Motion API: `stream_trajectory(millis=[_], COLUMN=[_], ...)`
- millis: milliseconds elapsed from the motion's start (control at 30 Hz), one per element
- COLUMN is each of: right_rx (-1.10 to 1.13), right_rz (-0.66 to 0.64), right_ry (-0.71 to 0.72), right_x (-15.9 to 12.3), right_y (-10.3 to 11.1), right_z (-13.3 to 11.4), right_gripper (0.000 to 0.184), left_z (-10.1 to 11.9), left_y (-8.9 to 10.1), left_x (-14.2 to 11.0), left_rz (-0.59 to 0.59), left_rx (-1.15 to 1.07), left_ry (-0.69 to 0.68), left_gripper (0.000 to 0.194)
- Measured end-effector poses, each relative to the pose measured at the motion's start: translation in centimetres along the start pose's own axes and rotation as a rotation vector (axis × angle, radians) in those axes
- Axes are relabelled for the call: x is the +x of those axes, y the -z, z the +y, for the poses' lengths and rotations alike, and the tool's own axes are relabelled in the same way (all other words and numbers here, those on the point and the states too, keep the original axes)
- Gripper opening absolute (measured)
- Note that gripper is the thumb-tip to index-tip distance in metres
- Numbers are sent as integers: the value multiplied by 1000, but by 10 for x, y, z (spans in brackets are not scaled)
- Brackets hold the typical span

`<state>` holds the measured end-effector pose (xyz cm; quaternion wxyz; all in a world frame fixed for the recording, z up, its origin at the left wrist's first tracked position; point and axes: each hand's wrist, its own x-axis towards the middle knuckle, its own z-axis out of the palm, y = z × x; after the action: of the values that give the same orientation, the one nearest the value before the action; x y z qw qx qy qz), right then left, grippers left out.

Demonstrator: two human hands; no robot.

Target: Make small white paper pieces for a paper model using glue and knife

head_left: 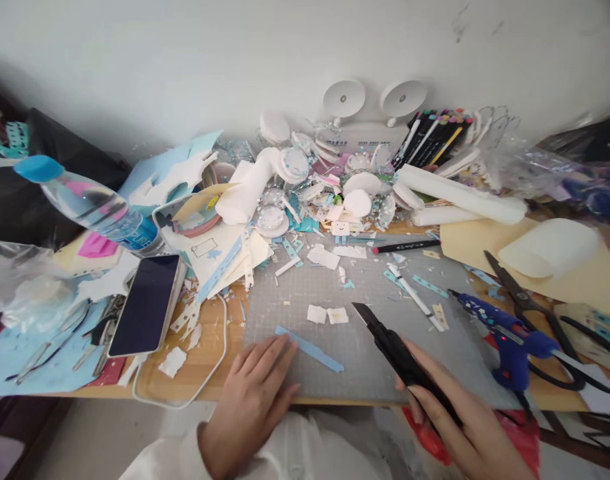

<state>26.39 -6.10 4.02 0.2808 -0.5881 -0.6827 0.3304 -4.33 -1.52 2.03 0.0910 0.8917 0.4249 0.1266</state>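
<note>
My right hand (449, 400) grips a black utility knife (405, 363), its blade pointing up and left over the grey cutting mat (315, 287). Flat on the mat's front left edge lies my left hand (259, 383), fingers stretched out and holding nothing. Its fingertips rest by one end of a light blue paper strip (312, 350), which slants across the mat. Two small torn white pieces (317, 314) sit just beyond the strip. A white pen (415, 297) lies farther right, and a black marker (407, 246) crosses the mat's far side.
A blue glue gun (505, 340) and black scissors (522, 300) lie at the right. On the left are a phone (145, 303), a white cable (223, 347) and a tilted water bottle (95, 207). White foam discs (292, 165), paper rolls (459, 190) and markers (432, 140) crowd the back.
</note>
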Motion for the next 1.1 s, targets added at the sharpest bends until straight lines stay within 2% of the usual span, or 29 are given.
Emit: stream_trajectory(millis=[200, 300, 467, 533, 600, 700, 767, 867, 967, 1100], right_rx=[-155, -205, -197, -273, -367, -478, -487, -450, -424, -386], right_rz=[126, 240, 429, 435, 363, 147, 6, -153, -246, -300], right_ry=[10, 19, 47, 55, 92, 223, 292, 297, 259, 245], right_x=[-9, -13, -21, -24, -24, -16, -5, 12, 23, 28], right_y=[-5, 2, 15, 16, 13, 2, -9, -23, -32, -37], right_z=[6, 6, -10, -16, -19, -23, -26, -30, -31, -31], right_gripper=[44, 44, 57, 58, 56, 54, 55, 55, 54, 53], left_z=[7, 8, 11, 11, 11, 10, 10, 9, 9, 8], left_y=[-11, -11, -14, -16, -18, -20, -22, -24, -26, -27], left_x=[1, 1, -2, -3, -3, -3, -3, -2, -1, 1], left_rz=[-73, -51, -14, 13, 52, 111, 141, 174, 211, 245], left_rx=[5, 1, 47, 50, 51, 58, 60, 52, 35, 11], left_ry=[-45, -29, 12, 8, 14, 20, 16, 14, 25, 21], left_gripper=[54, 51, 53, 53, 53, 51, 51, 53, 53, 49])
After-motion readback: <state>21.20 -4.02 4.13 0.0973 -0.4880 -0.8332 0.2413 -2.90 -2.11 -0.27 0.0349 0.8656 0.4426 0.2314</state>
